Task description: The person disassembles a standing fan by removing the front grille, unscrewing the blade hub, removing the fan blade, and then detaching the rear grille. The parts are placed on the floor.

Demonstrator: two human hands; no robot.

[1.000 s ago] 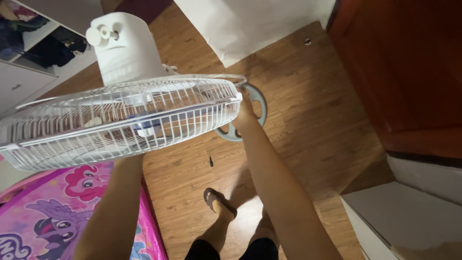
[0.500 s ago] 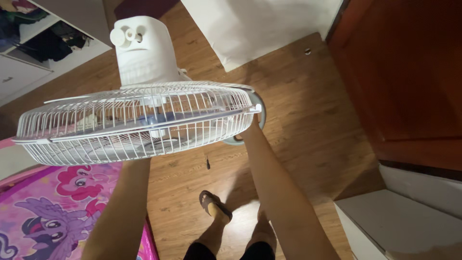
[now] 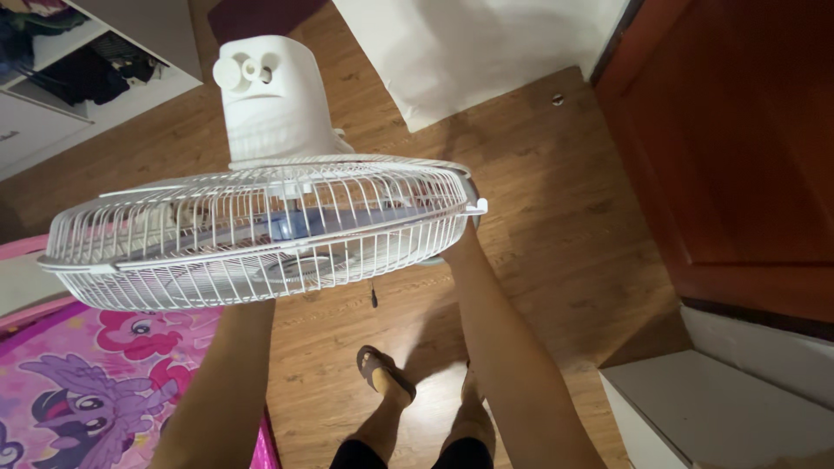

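- The white fan point(image 3: 261, 226) sits further right and slightly lower against the red door point(image 3: 738, 148) than one second ago; its guard rim now reaches nearer that door.
- The fan's motor housing point(image 3: 274, 100) has likewise shifted towards the door.
- The grey round base point(image 3: 472, 195), plainly exposed beside the guard earlier, is now almost wholly hidden behind the guard.
- The right hand, visible at the guard's edge earlier, is now hidden behind the guard; only the forearm point(image 3: 512, 347) shows.
- Less of the pink cartoon bedcover point(image 3: 78, 391) shows.

Both forearms reach forward and up, spread apart; hands hidden from view, right wrist point(image 3: 465, 252) just visible.
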